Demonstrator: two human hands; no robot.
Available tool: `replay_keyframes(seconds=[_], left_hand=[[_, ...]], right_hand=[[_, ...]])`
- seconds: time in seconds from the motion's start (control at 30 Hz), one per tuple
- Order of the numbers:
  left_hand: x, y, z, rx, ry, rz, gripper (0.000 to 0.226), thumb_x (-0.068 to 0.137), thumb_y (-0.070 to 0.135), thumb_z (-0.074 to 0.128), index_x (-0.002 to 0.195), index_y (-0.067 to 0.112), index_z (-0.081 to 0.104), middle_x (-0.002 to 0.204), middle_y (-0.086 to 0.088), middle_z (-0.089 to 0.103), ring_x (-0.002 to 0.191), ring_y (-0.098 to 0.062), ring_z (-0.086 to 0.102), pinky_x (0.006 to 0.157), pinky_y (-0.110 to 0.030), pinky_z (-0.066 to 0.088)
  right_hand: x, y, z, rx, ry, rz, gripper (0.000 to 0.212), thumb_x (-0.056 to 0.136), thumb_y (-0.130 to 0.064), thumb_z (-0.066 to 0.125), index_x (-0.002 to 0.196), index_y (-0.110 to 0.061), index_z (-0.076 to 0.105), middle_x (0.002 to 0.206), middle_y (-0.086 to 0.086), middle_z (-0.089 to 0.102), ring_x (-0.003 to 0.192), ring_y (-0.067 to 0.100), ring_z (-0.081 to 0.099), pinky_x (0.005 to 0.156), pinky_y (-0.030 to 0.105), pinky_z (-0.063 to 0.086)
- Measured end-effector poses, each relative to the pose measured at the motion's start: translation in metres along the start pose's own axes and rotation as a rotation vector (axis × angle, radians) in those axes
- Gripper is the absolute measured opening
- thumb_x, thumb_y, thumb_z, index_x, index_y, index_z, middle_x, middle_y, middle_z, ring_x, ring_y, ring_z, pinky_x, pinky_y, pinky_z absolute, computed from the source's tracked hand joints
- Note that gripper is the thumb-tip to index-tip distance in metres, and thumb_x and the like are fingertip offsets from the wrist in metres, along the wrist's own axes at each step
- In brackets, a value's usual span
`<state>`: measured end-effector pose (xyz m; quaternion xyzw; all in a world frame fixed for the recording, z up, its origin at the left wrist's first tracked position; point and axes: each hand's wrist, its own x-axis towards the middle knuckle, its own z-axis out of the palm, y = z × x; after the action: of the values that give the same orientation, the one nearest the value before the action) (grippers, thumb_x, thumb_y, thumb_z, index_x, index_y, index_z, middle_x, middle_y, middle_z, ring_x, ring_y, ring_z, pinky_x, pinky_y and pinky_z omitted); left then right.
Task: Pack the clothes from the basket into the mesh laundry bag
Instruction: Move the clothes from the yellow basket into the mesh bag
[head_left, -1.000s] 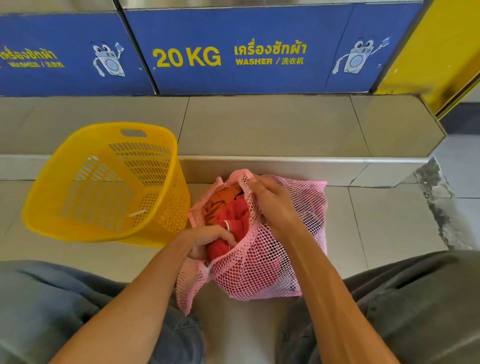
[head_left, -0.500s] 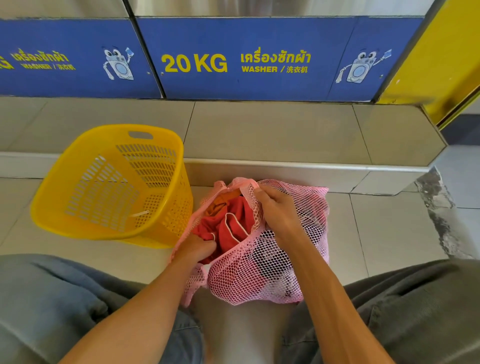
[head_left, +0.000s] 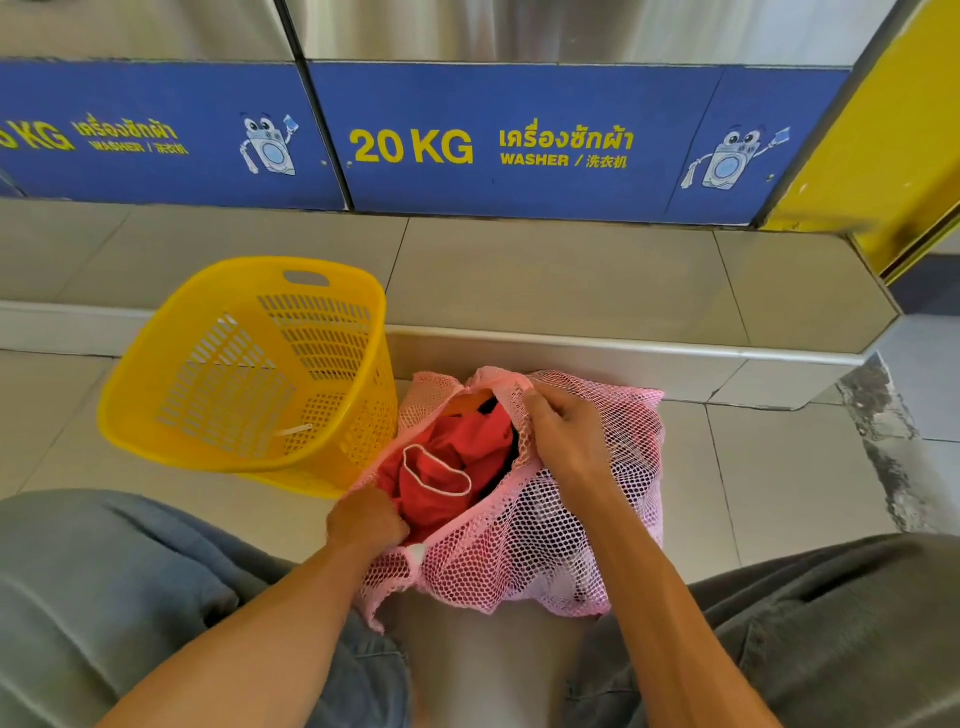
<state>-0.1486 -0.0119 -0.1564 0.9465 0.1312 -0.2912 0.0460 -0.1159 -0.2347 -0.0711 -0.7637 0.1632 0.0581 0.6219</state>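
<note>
Risks red clothes spilling from mesh laundry bag at frame centre if left hand, fisted on rim, or right hand, pinching mesh, slips.

Both forearms were bare, no sleeves, watch or rings showing. At seven o'clock the left leg wore blue-grey denim, creased and seamed; at five o'clock the right leg wore darker grey-olive cloth.
</note>
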Motion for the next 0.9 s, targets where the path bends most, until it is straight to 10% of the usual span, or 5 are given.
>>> replay_keyframes(seconds=[0.2,0.37,0.53,0.9], left_hand=[[0.002,0.019,-0.021,0.246,0.044,0.039,0.041,0.079,0.036,0.069,0.115,0.015,0.067,0.114,-0.006,0.069,0.107,-0.024,0.066,0.088,-0.031,0.053],[0.003,0.025,-0.040,0.209,0.158,-0.033,0.077,0.086,0.024,0.065,0.148,0.000,0.027,0.141,-0.020,0.048,0.128,-0.034,0.053,0.098,-0.039,0.049],[-0.002,-0.002,-0.037,0.305,0.104,0.006,0.031,0.091,0.024,0.059,0.120,0.014,0.066,0.123,-0.006,0.067,0.116,-0.026,0.065,0.088,-0.034,0.054],[-0.011,-0.003,-0.041,0.413,0.095,0.024,0.031,0.092,0.022,0.057,0.121,0.013,0.064,0.122,-0.008,0.066,0.115,-0.025,0.063,0.087,-0.033,0.054]], right_hand=[[-0.003,0.003,0.002,-0.155,-0.129,0.006,0.041,0.104,-0.023,0.056,0.065,-0.017,0.065,0.045,-0.015,0.051,0.043,0.001,0.044,0.049,0.022,0.037],[0.002,-0.001,0.002,-0.138,-0.030,-0.025,0.035,0.100,-0.021,0.057,0.069,-0.026,0.072,0.055,-0.014,0.061,0.055,0.008,0.052,0.055,0.026,0.042],[0.002,-0.003,-0.006,-0.096,0.091,-0.018,0.031,0.097,-0.019,0.059,0.069,-0.021,0.073,0.048,-0.015,0.056,0.055,0.011,0.049,0.057,0.027,0.041],[0.004,0.001,-0.008,-0.089,0.129,0.016,0.031,0.096,-0.020,0.060,0.066,-0.020,0.071,0.039,-0.017,0.050,0.058,0.016,0.049,0.057,0.029,0.040]])
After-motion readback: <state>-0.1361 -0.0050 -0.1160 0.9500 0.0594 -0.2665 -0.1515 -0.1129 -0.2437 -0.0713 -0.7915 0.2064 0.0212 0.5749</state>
